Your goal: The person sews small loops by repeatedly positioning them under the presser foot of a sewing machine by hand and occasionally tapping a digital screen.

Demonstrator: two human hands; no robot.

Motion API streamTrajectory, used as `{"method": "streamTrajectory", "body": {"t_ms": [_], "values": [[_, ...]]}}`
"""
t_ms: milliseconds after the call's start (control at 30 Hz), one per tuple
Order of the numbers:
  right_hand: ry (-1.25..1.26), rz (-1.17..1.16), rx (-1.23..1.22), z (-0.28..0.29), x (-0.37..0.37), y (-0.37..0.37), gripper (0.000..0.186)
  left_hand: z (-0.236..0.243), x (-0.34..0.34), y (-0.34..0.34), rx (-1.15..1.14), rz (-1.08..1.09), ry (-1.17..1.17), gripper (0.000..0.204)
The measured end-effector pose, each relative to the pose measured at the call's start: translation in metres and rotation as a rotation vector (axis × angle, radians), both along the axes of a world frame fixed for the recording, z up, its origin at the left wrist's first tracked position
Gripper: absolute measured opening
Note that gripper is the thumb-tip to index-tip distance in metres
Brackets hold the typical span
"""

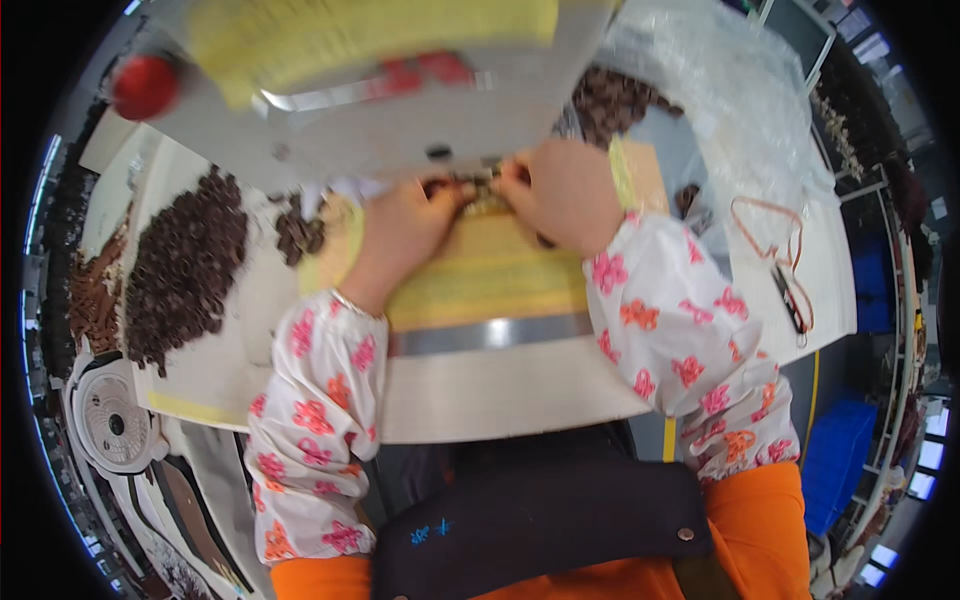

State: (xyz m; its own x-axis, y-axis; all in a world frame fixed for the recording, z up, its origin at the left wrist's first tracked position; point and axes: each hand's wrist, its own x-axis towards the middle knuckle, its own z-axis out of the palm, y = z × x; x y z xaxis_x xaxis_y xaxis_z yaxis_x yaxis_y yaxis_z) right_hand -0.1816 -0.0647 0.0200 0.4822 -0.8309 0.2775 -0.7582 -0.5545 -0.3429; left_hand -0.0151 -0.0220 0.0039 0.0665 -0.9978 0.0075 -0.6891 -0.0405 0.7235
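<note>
I see my left hand [405, 225] and right hand [560, 195] pinched shut on a small dark piece [470, 186] just under the grey machine [390, 120]; I judge I'm feeding it in, and steady alignment comes next

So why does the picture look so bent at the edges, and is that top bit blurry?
Head view: the fisheye lens bows straight edges and leaves a black rim; the pale machine overhead is smeared, its red knob soft; both hands, left hand and right hand, are evenly lit and fairly sharp.
</note>
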Motion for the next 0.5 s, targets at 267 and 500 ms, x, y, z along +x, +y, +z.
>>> {"method": "streamTrajectory", "body": {"t_ms": [267,500], "values": [[0.014,0.039,-0.075,-0.006,0.001,0.021,0.015,-0.018,0.0,0.016,-0.295,-0.066,-0.12,0.025],[-0.236,0.075,-0.083,-0.002,0.0,0.022,0.022,-0.019,-0.008,0.038,-0.54,-0.208,-0.065,0.013]]}}
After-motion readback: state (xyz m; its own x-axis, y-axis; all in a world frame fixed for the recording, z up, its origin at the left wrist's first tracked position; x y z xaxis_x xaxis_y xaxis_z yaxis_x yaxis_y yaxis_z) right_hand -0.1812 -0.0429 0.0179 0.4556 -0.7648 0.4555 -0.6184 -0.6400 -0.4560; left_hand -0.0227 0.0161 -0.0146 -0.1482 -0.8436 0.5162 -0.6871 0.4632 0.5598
